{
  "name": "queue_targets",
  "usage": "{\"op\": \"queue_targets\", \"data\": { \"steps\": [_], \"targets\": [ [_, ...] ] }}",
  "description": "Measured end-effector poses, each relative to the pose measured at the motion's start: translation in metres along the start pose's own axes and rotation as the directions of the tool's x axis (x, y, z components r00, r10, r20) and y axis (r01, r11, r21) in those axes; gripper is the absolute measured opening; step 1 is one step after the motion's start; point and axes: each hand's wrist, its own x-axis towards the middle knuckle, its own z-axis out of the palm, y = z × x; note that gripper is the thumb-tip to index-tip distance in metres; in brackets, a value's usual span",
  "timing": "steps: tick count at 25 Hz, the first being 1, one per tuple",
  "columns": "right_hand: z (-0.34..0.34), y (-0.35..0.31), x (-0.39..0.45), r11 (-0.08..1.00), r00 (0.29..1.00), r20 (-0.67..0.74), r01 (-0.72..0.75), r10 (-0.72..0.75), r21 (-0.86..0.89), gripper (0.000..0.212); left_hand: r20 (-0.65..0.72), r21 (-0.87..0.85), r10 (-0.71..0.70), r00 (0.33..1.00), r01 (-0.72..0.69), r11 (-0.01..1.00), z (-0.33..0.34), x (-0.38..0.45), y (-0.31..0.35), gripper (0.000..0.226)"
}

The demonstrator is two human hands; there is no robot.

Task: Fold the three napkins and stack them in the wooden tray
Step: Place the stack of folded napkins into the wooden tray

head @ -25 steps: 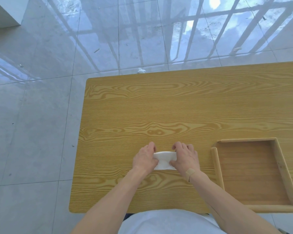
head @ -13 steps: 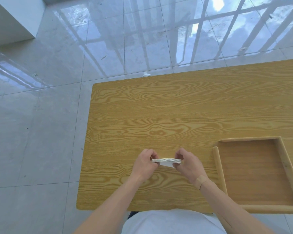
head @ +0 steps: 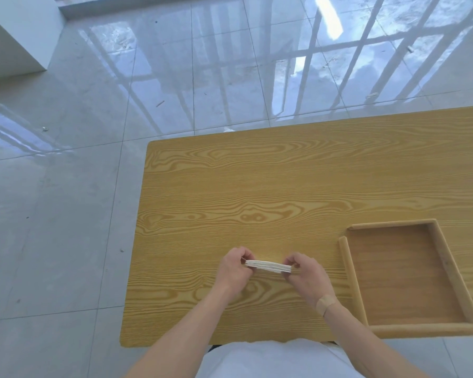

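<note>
Napkins [head: 268, 266]: white folded stack, held edge-on between your two hands, off the table [head: 230, 186], layers showing as thin lines. Left hand [head: 234, 270] pinches the left end, right hand [head: 303, 274] pinches the right end; fingers curled, thumbs toward you. Judged reason: a grip at both ends keeps the layers squared and stops them fanning out.
Wooden tray [head: 351, 271]: just to the right of your right hand, sitting on the table, nothing in it, so no napkin stacked yet.
Other items: bandage [head: 327, 302] on right wrist; glossy tile floor [head: 66, 214] beyond left hand.
Obstacles: none btwn stack & tray except the tray's near-left rail, which you'd need to lift over.
</note>
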Motion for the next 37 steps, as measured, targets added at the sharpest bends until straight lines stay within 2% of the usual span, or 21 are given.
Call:
{"op": "queue_targets", "data": {
  "steps": [3, 5, 9, 12, 16, 20, 24, 27, 32, 37],
  "targets": [
    [-0.001, -0.003, -0.006, 0.984, 0.994, -0.022, -0.101, 0.105, 0.148, 0.018, 0.024, -0.054, -0.012, 1.000, 0.014, 0.998, -0.004, 0.000, 0.001, 0.021],
    [-0.005, -0.008, -0.013, 0.952, 0.987, -0.019, -0.149, 0.160, 0.269, 0.011, 0.080, -0.179, -0.010, 0.997, 0.025, 0.983, -0.011, -0.004, 0.002, 0.019],
    [-0.021, -0.019, -0.037, 0.864, 0.983, -0.013, -0.155, 0.184, 0.479, 0.012, 0.230, -0.395, 0.000, 0.973, 0.093, 0.914, -0.027, -0.018, 0.005, 0.018],
    [-0.030, -0.025, -0.061, 0.768, 0.971, -0.006, -0.184, 0.238, 0.613, 0.016, 0.337, -0.473, 0.007, 0.941, 0.163, 0.866, -0.034, -0.029, 0.011, 0.020],
    [-0.035, -0.028, -0.094, 0.690, 0.945, -0.088, -0.164, 0.315, 0.705, 0.017, 0.441, -0.527, 0.043, 0.896, 0.220, 0.821, -0.030, -0.043, 0.027, 0.017],
    [-0.039, -0.020, -0.127, 0.628, 0.904, -0.170, -0.129, 0.393, 0.767, 0.016, 0.490, -0.524, 0.080, 0.868, 0.220, 0.823, -0.019, -0.054, 0.047, 0.015],
    [-0.054, 0.001, -0.155, 0.595, 0.862, -0.241, -0.085, 0.446, 0.799, 0.014, 0.515, -0.431, 0.165, 0.841, 0.088, 0.898, 0.003, -0.064, 0.073, 0.014],
    [-0.071, 0.023, -0.173, 0.587, 0.833, -0.293, -0.046, 0.470, 0.808, 0.013, 0.526, -0.403, 0.210, 0.824, 0.024, 0.915, 0.029, -0.074, 0.095, 0.013],
    [-0.103, 0.073, -0.201, 0.594, 0.810, -0.330, -0.028, 0.485, 0.804, 0.014, 0.510, -0.347, 0.208, 0.834, -0.021, 0.938, 0.085, -0.094, 0.130, 0.011],
    [-0.147, 0.121, -0.221, 0.642, 0.824, -0.344, -0.031, 0.450, 0.766, 0.013, 0.461, -0.302, 0.197, 0.865, -0.056, 0.952, 0.140, -0.118, 0.166, 0.009]
  ]
}}
